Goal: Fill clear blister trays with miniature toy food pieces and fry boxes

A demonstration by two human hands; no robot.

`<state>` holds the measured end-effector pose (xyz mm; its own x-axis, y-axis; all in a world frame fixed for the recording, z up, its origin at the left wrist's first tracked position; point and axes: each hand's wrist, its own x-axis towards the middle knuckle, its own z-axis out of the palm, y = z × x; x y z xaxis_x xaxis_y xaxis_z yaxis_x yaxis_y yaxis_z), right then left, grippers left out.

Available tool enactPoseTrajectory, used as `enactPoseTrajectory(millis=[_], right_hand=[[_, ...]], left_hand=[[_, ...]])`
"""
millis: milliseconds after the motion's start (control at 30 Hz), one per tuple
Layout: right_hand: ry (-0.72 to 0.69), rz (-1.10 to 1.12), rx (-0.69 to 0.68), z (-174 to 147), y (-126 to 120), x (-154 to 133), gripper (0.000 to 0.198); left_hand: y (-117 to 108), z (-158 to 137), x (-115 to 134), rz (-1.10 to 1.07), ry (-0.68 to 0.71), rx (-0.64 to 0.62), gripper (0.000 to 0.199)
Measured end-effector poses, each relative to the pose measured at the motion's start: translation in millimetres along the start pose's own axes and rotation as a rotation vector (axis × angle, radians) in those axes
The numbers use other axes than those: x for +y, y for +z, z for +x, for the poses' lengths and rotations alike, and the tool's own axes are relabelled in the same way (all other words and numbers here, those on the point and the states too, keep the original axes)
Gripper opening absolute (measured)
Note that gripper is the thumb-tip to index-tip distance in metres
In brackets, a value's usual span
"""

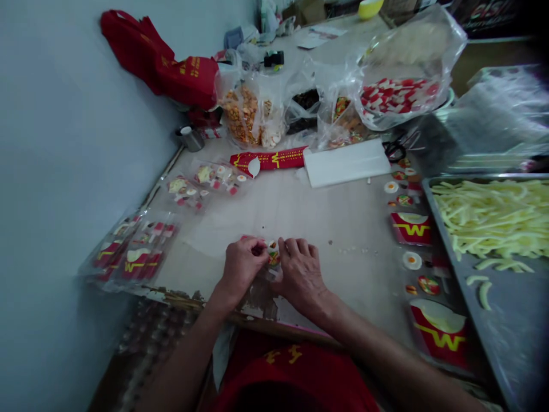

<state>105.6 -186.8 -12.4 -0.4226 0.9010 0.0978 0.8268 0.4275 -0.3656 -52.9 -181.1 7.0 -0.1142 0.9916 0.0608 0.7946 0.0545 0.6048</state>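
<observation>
A small clear packet (273, 260) of miniature food pieces lies near the table's front edge, between my hands. One piece in it is round, with red, green and yellow on top. My left hand (243, 266) pinches at the packet's left side, thumb and forefinger together. From the right, my right hand (300, 273) grips the packet's edge with curled fingers and thumb. Both hands hide much of it. On the right lie similar sets with tiny fried eggs (412, 261) and red fry cartons (440, 337) marked with a yellow W.
A metal tray (458, 280) holds pale fry-shaped strips (497, 214). Filled packets (141, 257) lie at the left, by the wall. Behind are flat red cartons (283, 159), a white stack (347, 163), scissors (395, 151) and bags of red-and-white pieces (398, 96) and orange pieces (242, 117).
</observation>
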Motion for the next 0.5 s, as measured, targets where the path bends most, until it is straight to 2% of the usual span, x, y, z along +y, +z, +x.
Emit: enactPoseTrajectory(millis=[100,167,233,300,367,433,500], right_hand=[[-0.010,0.031,0.001,4.9,2.8,-6.8,0.066],[-0.036,0.117,0.017,8.8,4.6,-4.8,0.076],[-0.004,0.314,0.067,10.7,6.9,3.7,0.089],[0.145,0.637,0.058,9.5,9.8,16.7,0.087],[0.313,1.029,-0.122,5.8,12.7,29.4,0.070],[0.419,1.362,-0.343,2.4,15.3,36.9,0.058],[0.489,1.540,-0.414,1.2,18.1,36.4,0.050]], left_hand=[[-1.7,-6.7,5.5,0.002,-0.002,0.010,0.015],[-6.2,-6.5,2.1,0.001,-0.059,0.031,0.013],[-10.5,-4.0,-5.3,-0.038,-0.143,0.063,0.012],[-12.9,-1.2,-13.4,-0.123,-0.211,0.085,0.010],[-13.2,1.0,-19.4,-0.209,-0.238,0.077,0.009],[-12.7,2.2,-21.9,-0.251,-0.238,0.057,0.008],[-12.8,2.1,-20.8,-0.249,-0.242,0.068,0.008]])
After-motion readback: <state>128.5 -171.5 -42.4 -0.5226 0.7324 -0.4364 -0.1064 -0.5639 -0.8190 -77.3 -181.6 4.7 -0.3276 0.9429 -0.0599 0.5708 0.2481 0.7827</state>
